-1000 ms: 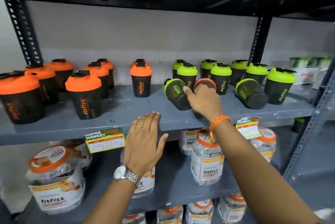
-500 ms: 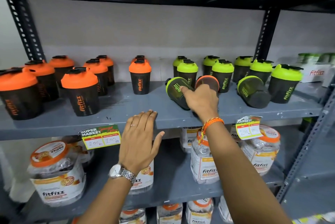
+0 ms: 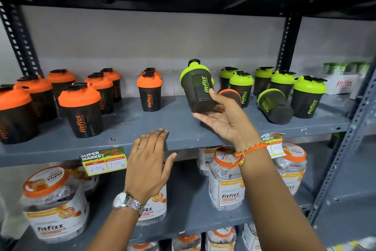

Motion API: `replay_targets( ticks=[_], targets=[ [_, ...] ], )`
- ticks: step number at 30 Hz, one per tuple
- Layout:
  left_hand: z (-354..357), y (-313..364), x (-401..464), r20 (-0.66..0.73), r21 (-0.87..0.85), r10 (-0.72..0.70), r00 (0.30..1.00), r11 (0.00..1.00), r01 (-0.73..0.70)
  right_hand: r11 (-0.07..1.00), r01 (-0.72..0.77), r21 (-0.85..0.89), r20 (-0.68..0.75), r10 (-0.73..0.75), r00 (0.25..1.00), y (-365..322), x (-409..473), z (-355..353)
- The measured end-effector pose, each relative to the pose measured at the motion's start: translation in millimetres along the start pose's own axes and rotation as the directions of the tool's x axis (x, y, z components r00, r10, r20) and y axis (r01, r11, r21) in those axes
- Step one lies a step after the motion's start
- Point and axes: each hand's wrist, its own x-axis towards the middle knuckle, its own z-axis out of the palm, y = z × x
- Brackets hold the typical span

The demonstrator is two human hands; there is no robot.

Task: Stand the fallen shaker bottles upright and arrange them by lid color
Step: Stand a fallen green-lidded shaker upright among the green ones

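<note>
The right hand [image 3: 225, 120] grips a green-lidded shaker bottle [image 3: 198, 88] by its base, tilted above the shelf [image 3: 173, 120]. The left hand [image 3: 148, 161] rests open on the shelf's front edge.

Even indoor light, soft blur, bowed edges

**Green-lidded shaker off the shelf**

Right hand [image 3: 227, 120] grips a dark plastic shaker bottle with a lime-green lid [image 3: 198, 88] near its base, tilted, lid up, clear of the grey metal shelf [image 3: 175, 124]. Left hand [image 3: 149, 161] rests flat on the shelf's front edge. Another green-lidded shaker [image 3: 273, 106] lies on its side among upright ones; orange-lidded shakers [image 3: 81, 108] stand at left.
</note>
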Motion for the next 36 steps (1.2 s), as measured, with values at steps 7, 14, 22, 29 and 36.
replay_targets(
  ticks=[7, 14, 22, 29, 36],
  targets=[
    [0.0, 0.2, 1.4, 0.011, -0.006, 0.002, 1.000, 1.000, -0.001, 0.948, 0.067, -0.311, 0.122, -0.030, 0.992, 2.7, 13.4, -12.3],
    [-0.4, 1.4, 4.5, 0.006, -0.015, -0.007, 1.000, 1.000, 0.007, 0.774, 0.238, -0.587, 0.082, -0.236, 0.968, 11.0, 35.6, -29.7],
    [-1.5, 1.8, 0.6, -0.014, -0.035, 0.002, 1.000, 0.999, -0.002, 0.510, 0.228, -0.830, 0.085, -0.288, 0.954, 15.5, 47.7, -42.4],
    [-3.2, 3.2, 1.8, -0.018, -0.039, 0.004, 1.000, 0.999, -0.004, 0.313, 0.159, -0.936, 0.079, -0.251, 0.965, 9.5, 49.2, -39.5],
    [-4.6, 3.0, 2.1, -0.013, -0.030, 0.013, 1.000, 0.999, -0.013, 0.202, 0.089, -0.975, 0.029, -0.282, 0.959, 9.0, 53.5, -38.9]
  ],
)
